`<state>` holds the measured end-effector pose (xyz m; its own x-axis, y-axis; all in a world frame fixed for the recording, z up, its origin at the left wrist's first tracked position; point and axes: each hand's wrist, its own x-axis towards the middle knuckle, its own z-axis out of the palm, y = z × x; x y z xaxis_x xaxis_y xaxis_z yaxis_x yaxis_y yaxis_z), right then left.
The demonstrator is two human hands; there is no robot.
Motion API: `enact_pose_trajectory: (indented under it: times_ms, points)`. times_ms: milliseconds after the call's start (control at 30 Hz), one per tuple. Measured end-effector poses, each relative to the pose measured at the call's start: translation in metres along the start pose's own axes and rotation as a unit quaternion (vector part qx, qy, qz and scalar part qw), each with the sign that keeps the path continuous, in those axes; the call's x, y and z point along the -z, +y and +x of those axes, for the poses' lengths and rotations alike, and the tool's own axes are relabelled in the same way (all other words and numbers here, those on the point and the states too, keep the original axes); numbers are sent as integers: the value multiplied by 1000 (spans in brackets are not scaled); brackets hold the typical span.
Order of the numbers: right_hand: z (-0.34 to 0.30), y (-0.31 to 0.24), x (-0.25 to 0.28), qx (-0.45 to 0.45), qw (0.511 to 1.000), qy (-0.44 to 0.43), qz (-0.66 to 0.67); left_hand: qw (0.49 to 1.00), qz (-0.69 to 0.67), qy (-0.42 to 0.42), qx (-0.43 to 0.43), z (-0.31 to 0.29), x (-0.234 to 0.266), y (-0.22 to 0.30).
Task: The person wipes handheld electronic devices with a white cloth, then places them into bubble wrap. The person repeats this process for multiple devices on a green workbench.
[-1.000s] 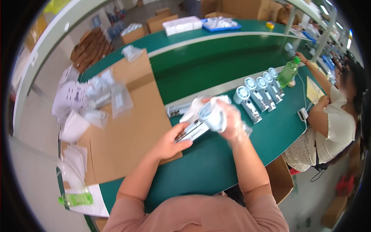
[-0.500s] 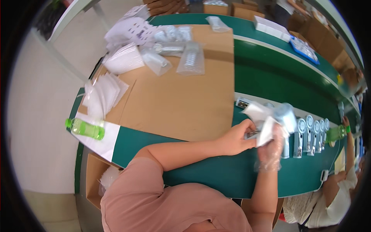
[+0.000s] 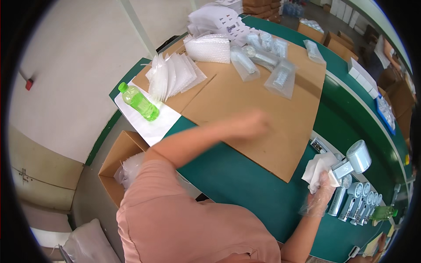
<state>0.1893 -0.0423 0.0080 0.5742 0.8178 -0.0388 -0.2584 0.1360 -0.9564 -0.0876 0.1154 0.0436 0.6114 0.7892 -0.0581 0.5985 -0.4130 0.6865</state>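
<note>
My right hand, in a clear plastic glove, is closed round a white cloth and the handle of a silver-blue hand-held appliance. The appliance's drum-shaped head points up and to the right; the hand and cloth hide the lower part of its handle. Motion smears my left hand over the brown cardboard sheet, so its fingers cannot be made out. Several similar appliances stand in a row beside my right hand, and another lies just beyond the cloth.
Bubble-wrap sleeves and bagged appliances lie at the cardboard's far side. A green bottle rests on white paper to the left. Below it stands an open carton. A dark green belt runs along the right; another green bottle lies past the row.
My left hand has left the appliance and swung left over the cardboard. My right hand keeps the appliance and cloth, its head now showing clearly. The whole view has turned leftward.
</note>
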Motion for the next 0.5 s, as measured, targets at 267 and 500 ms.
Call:
enact_pose_trajectory:
  times_ms: [267,500]
  points:
    - [2,1,-1,-18,999,-23,40,854,378,292,208,35,160,-154]
    - [2,5,6,35,995,-68,58,873,295,326,211,100,160,-130]
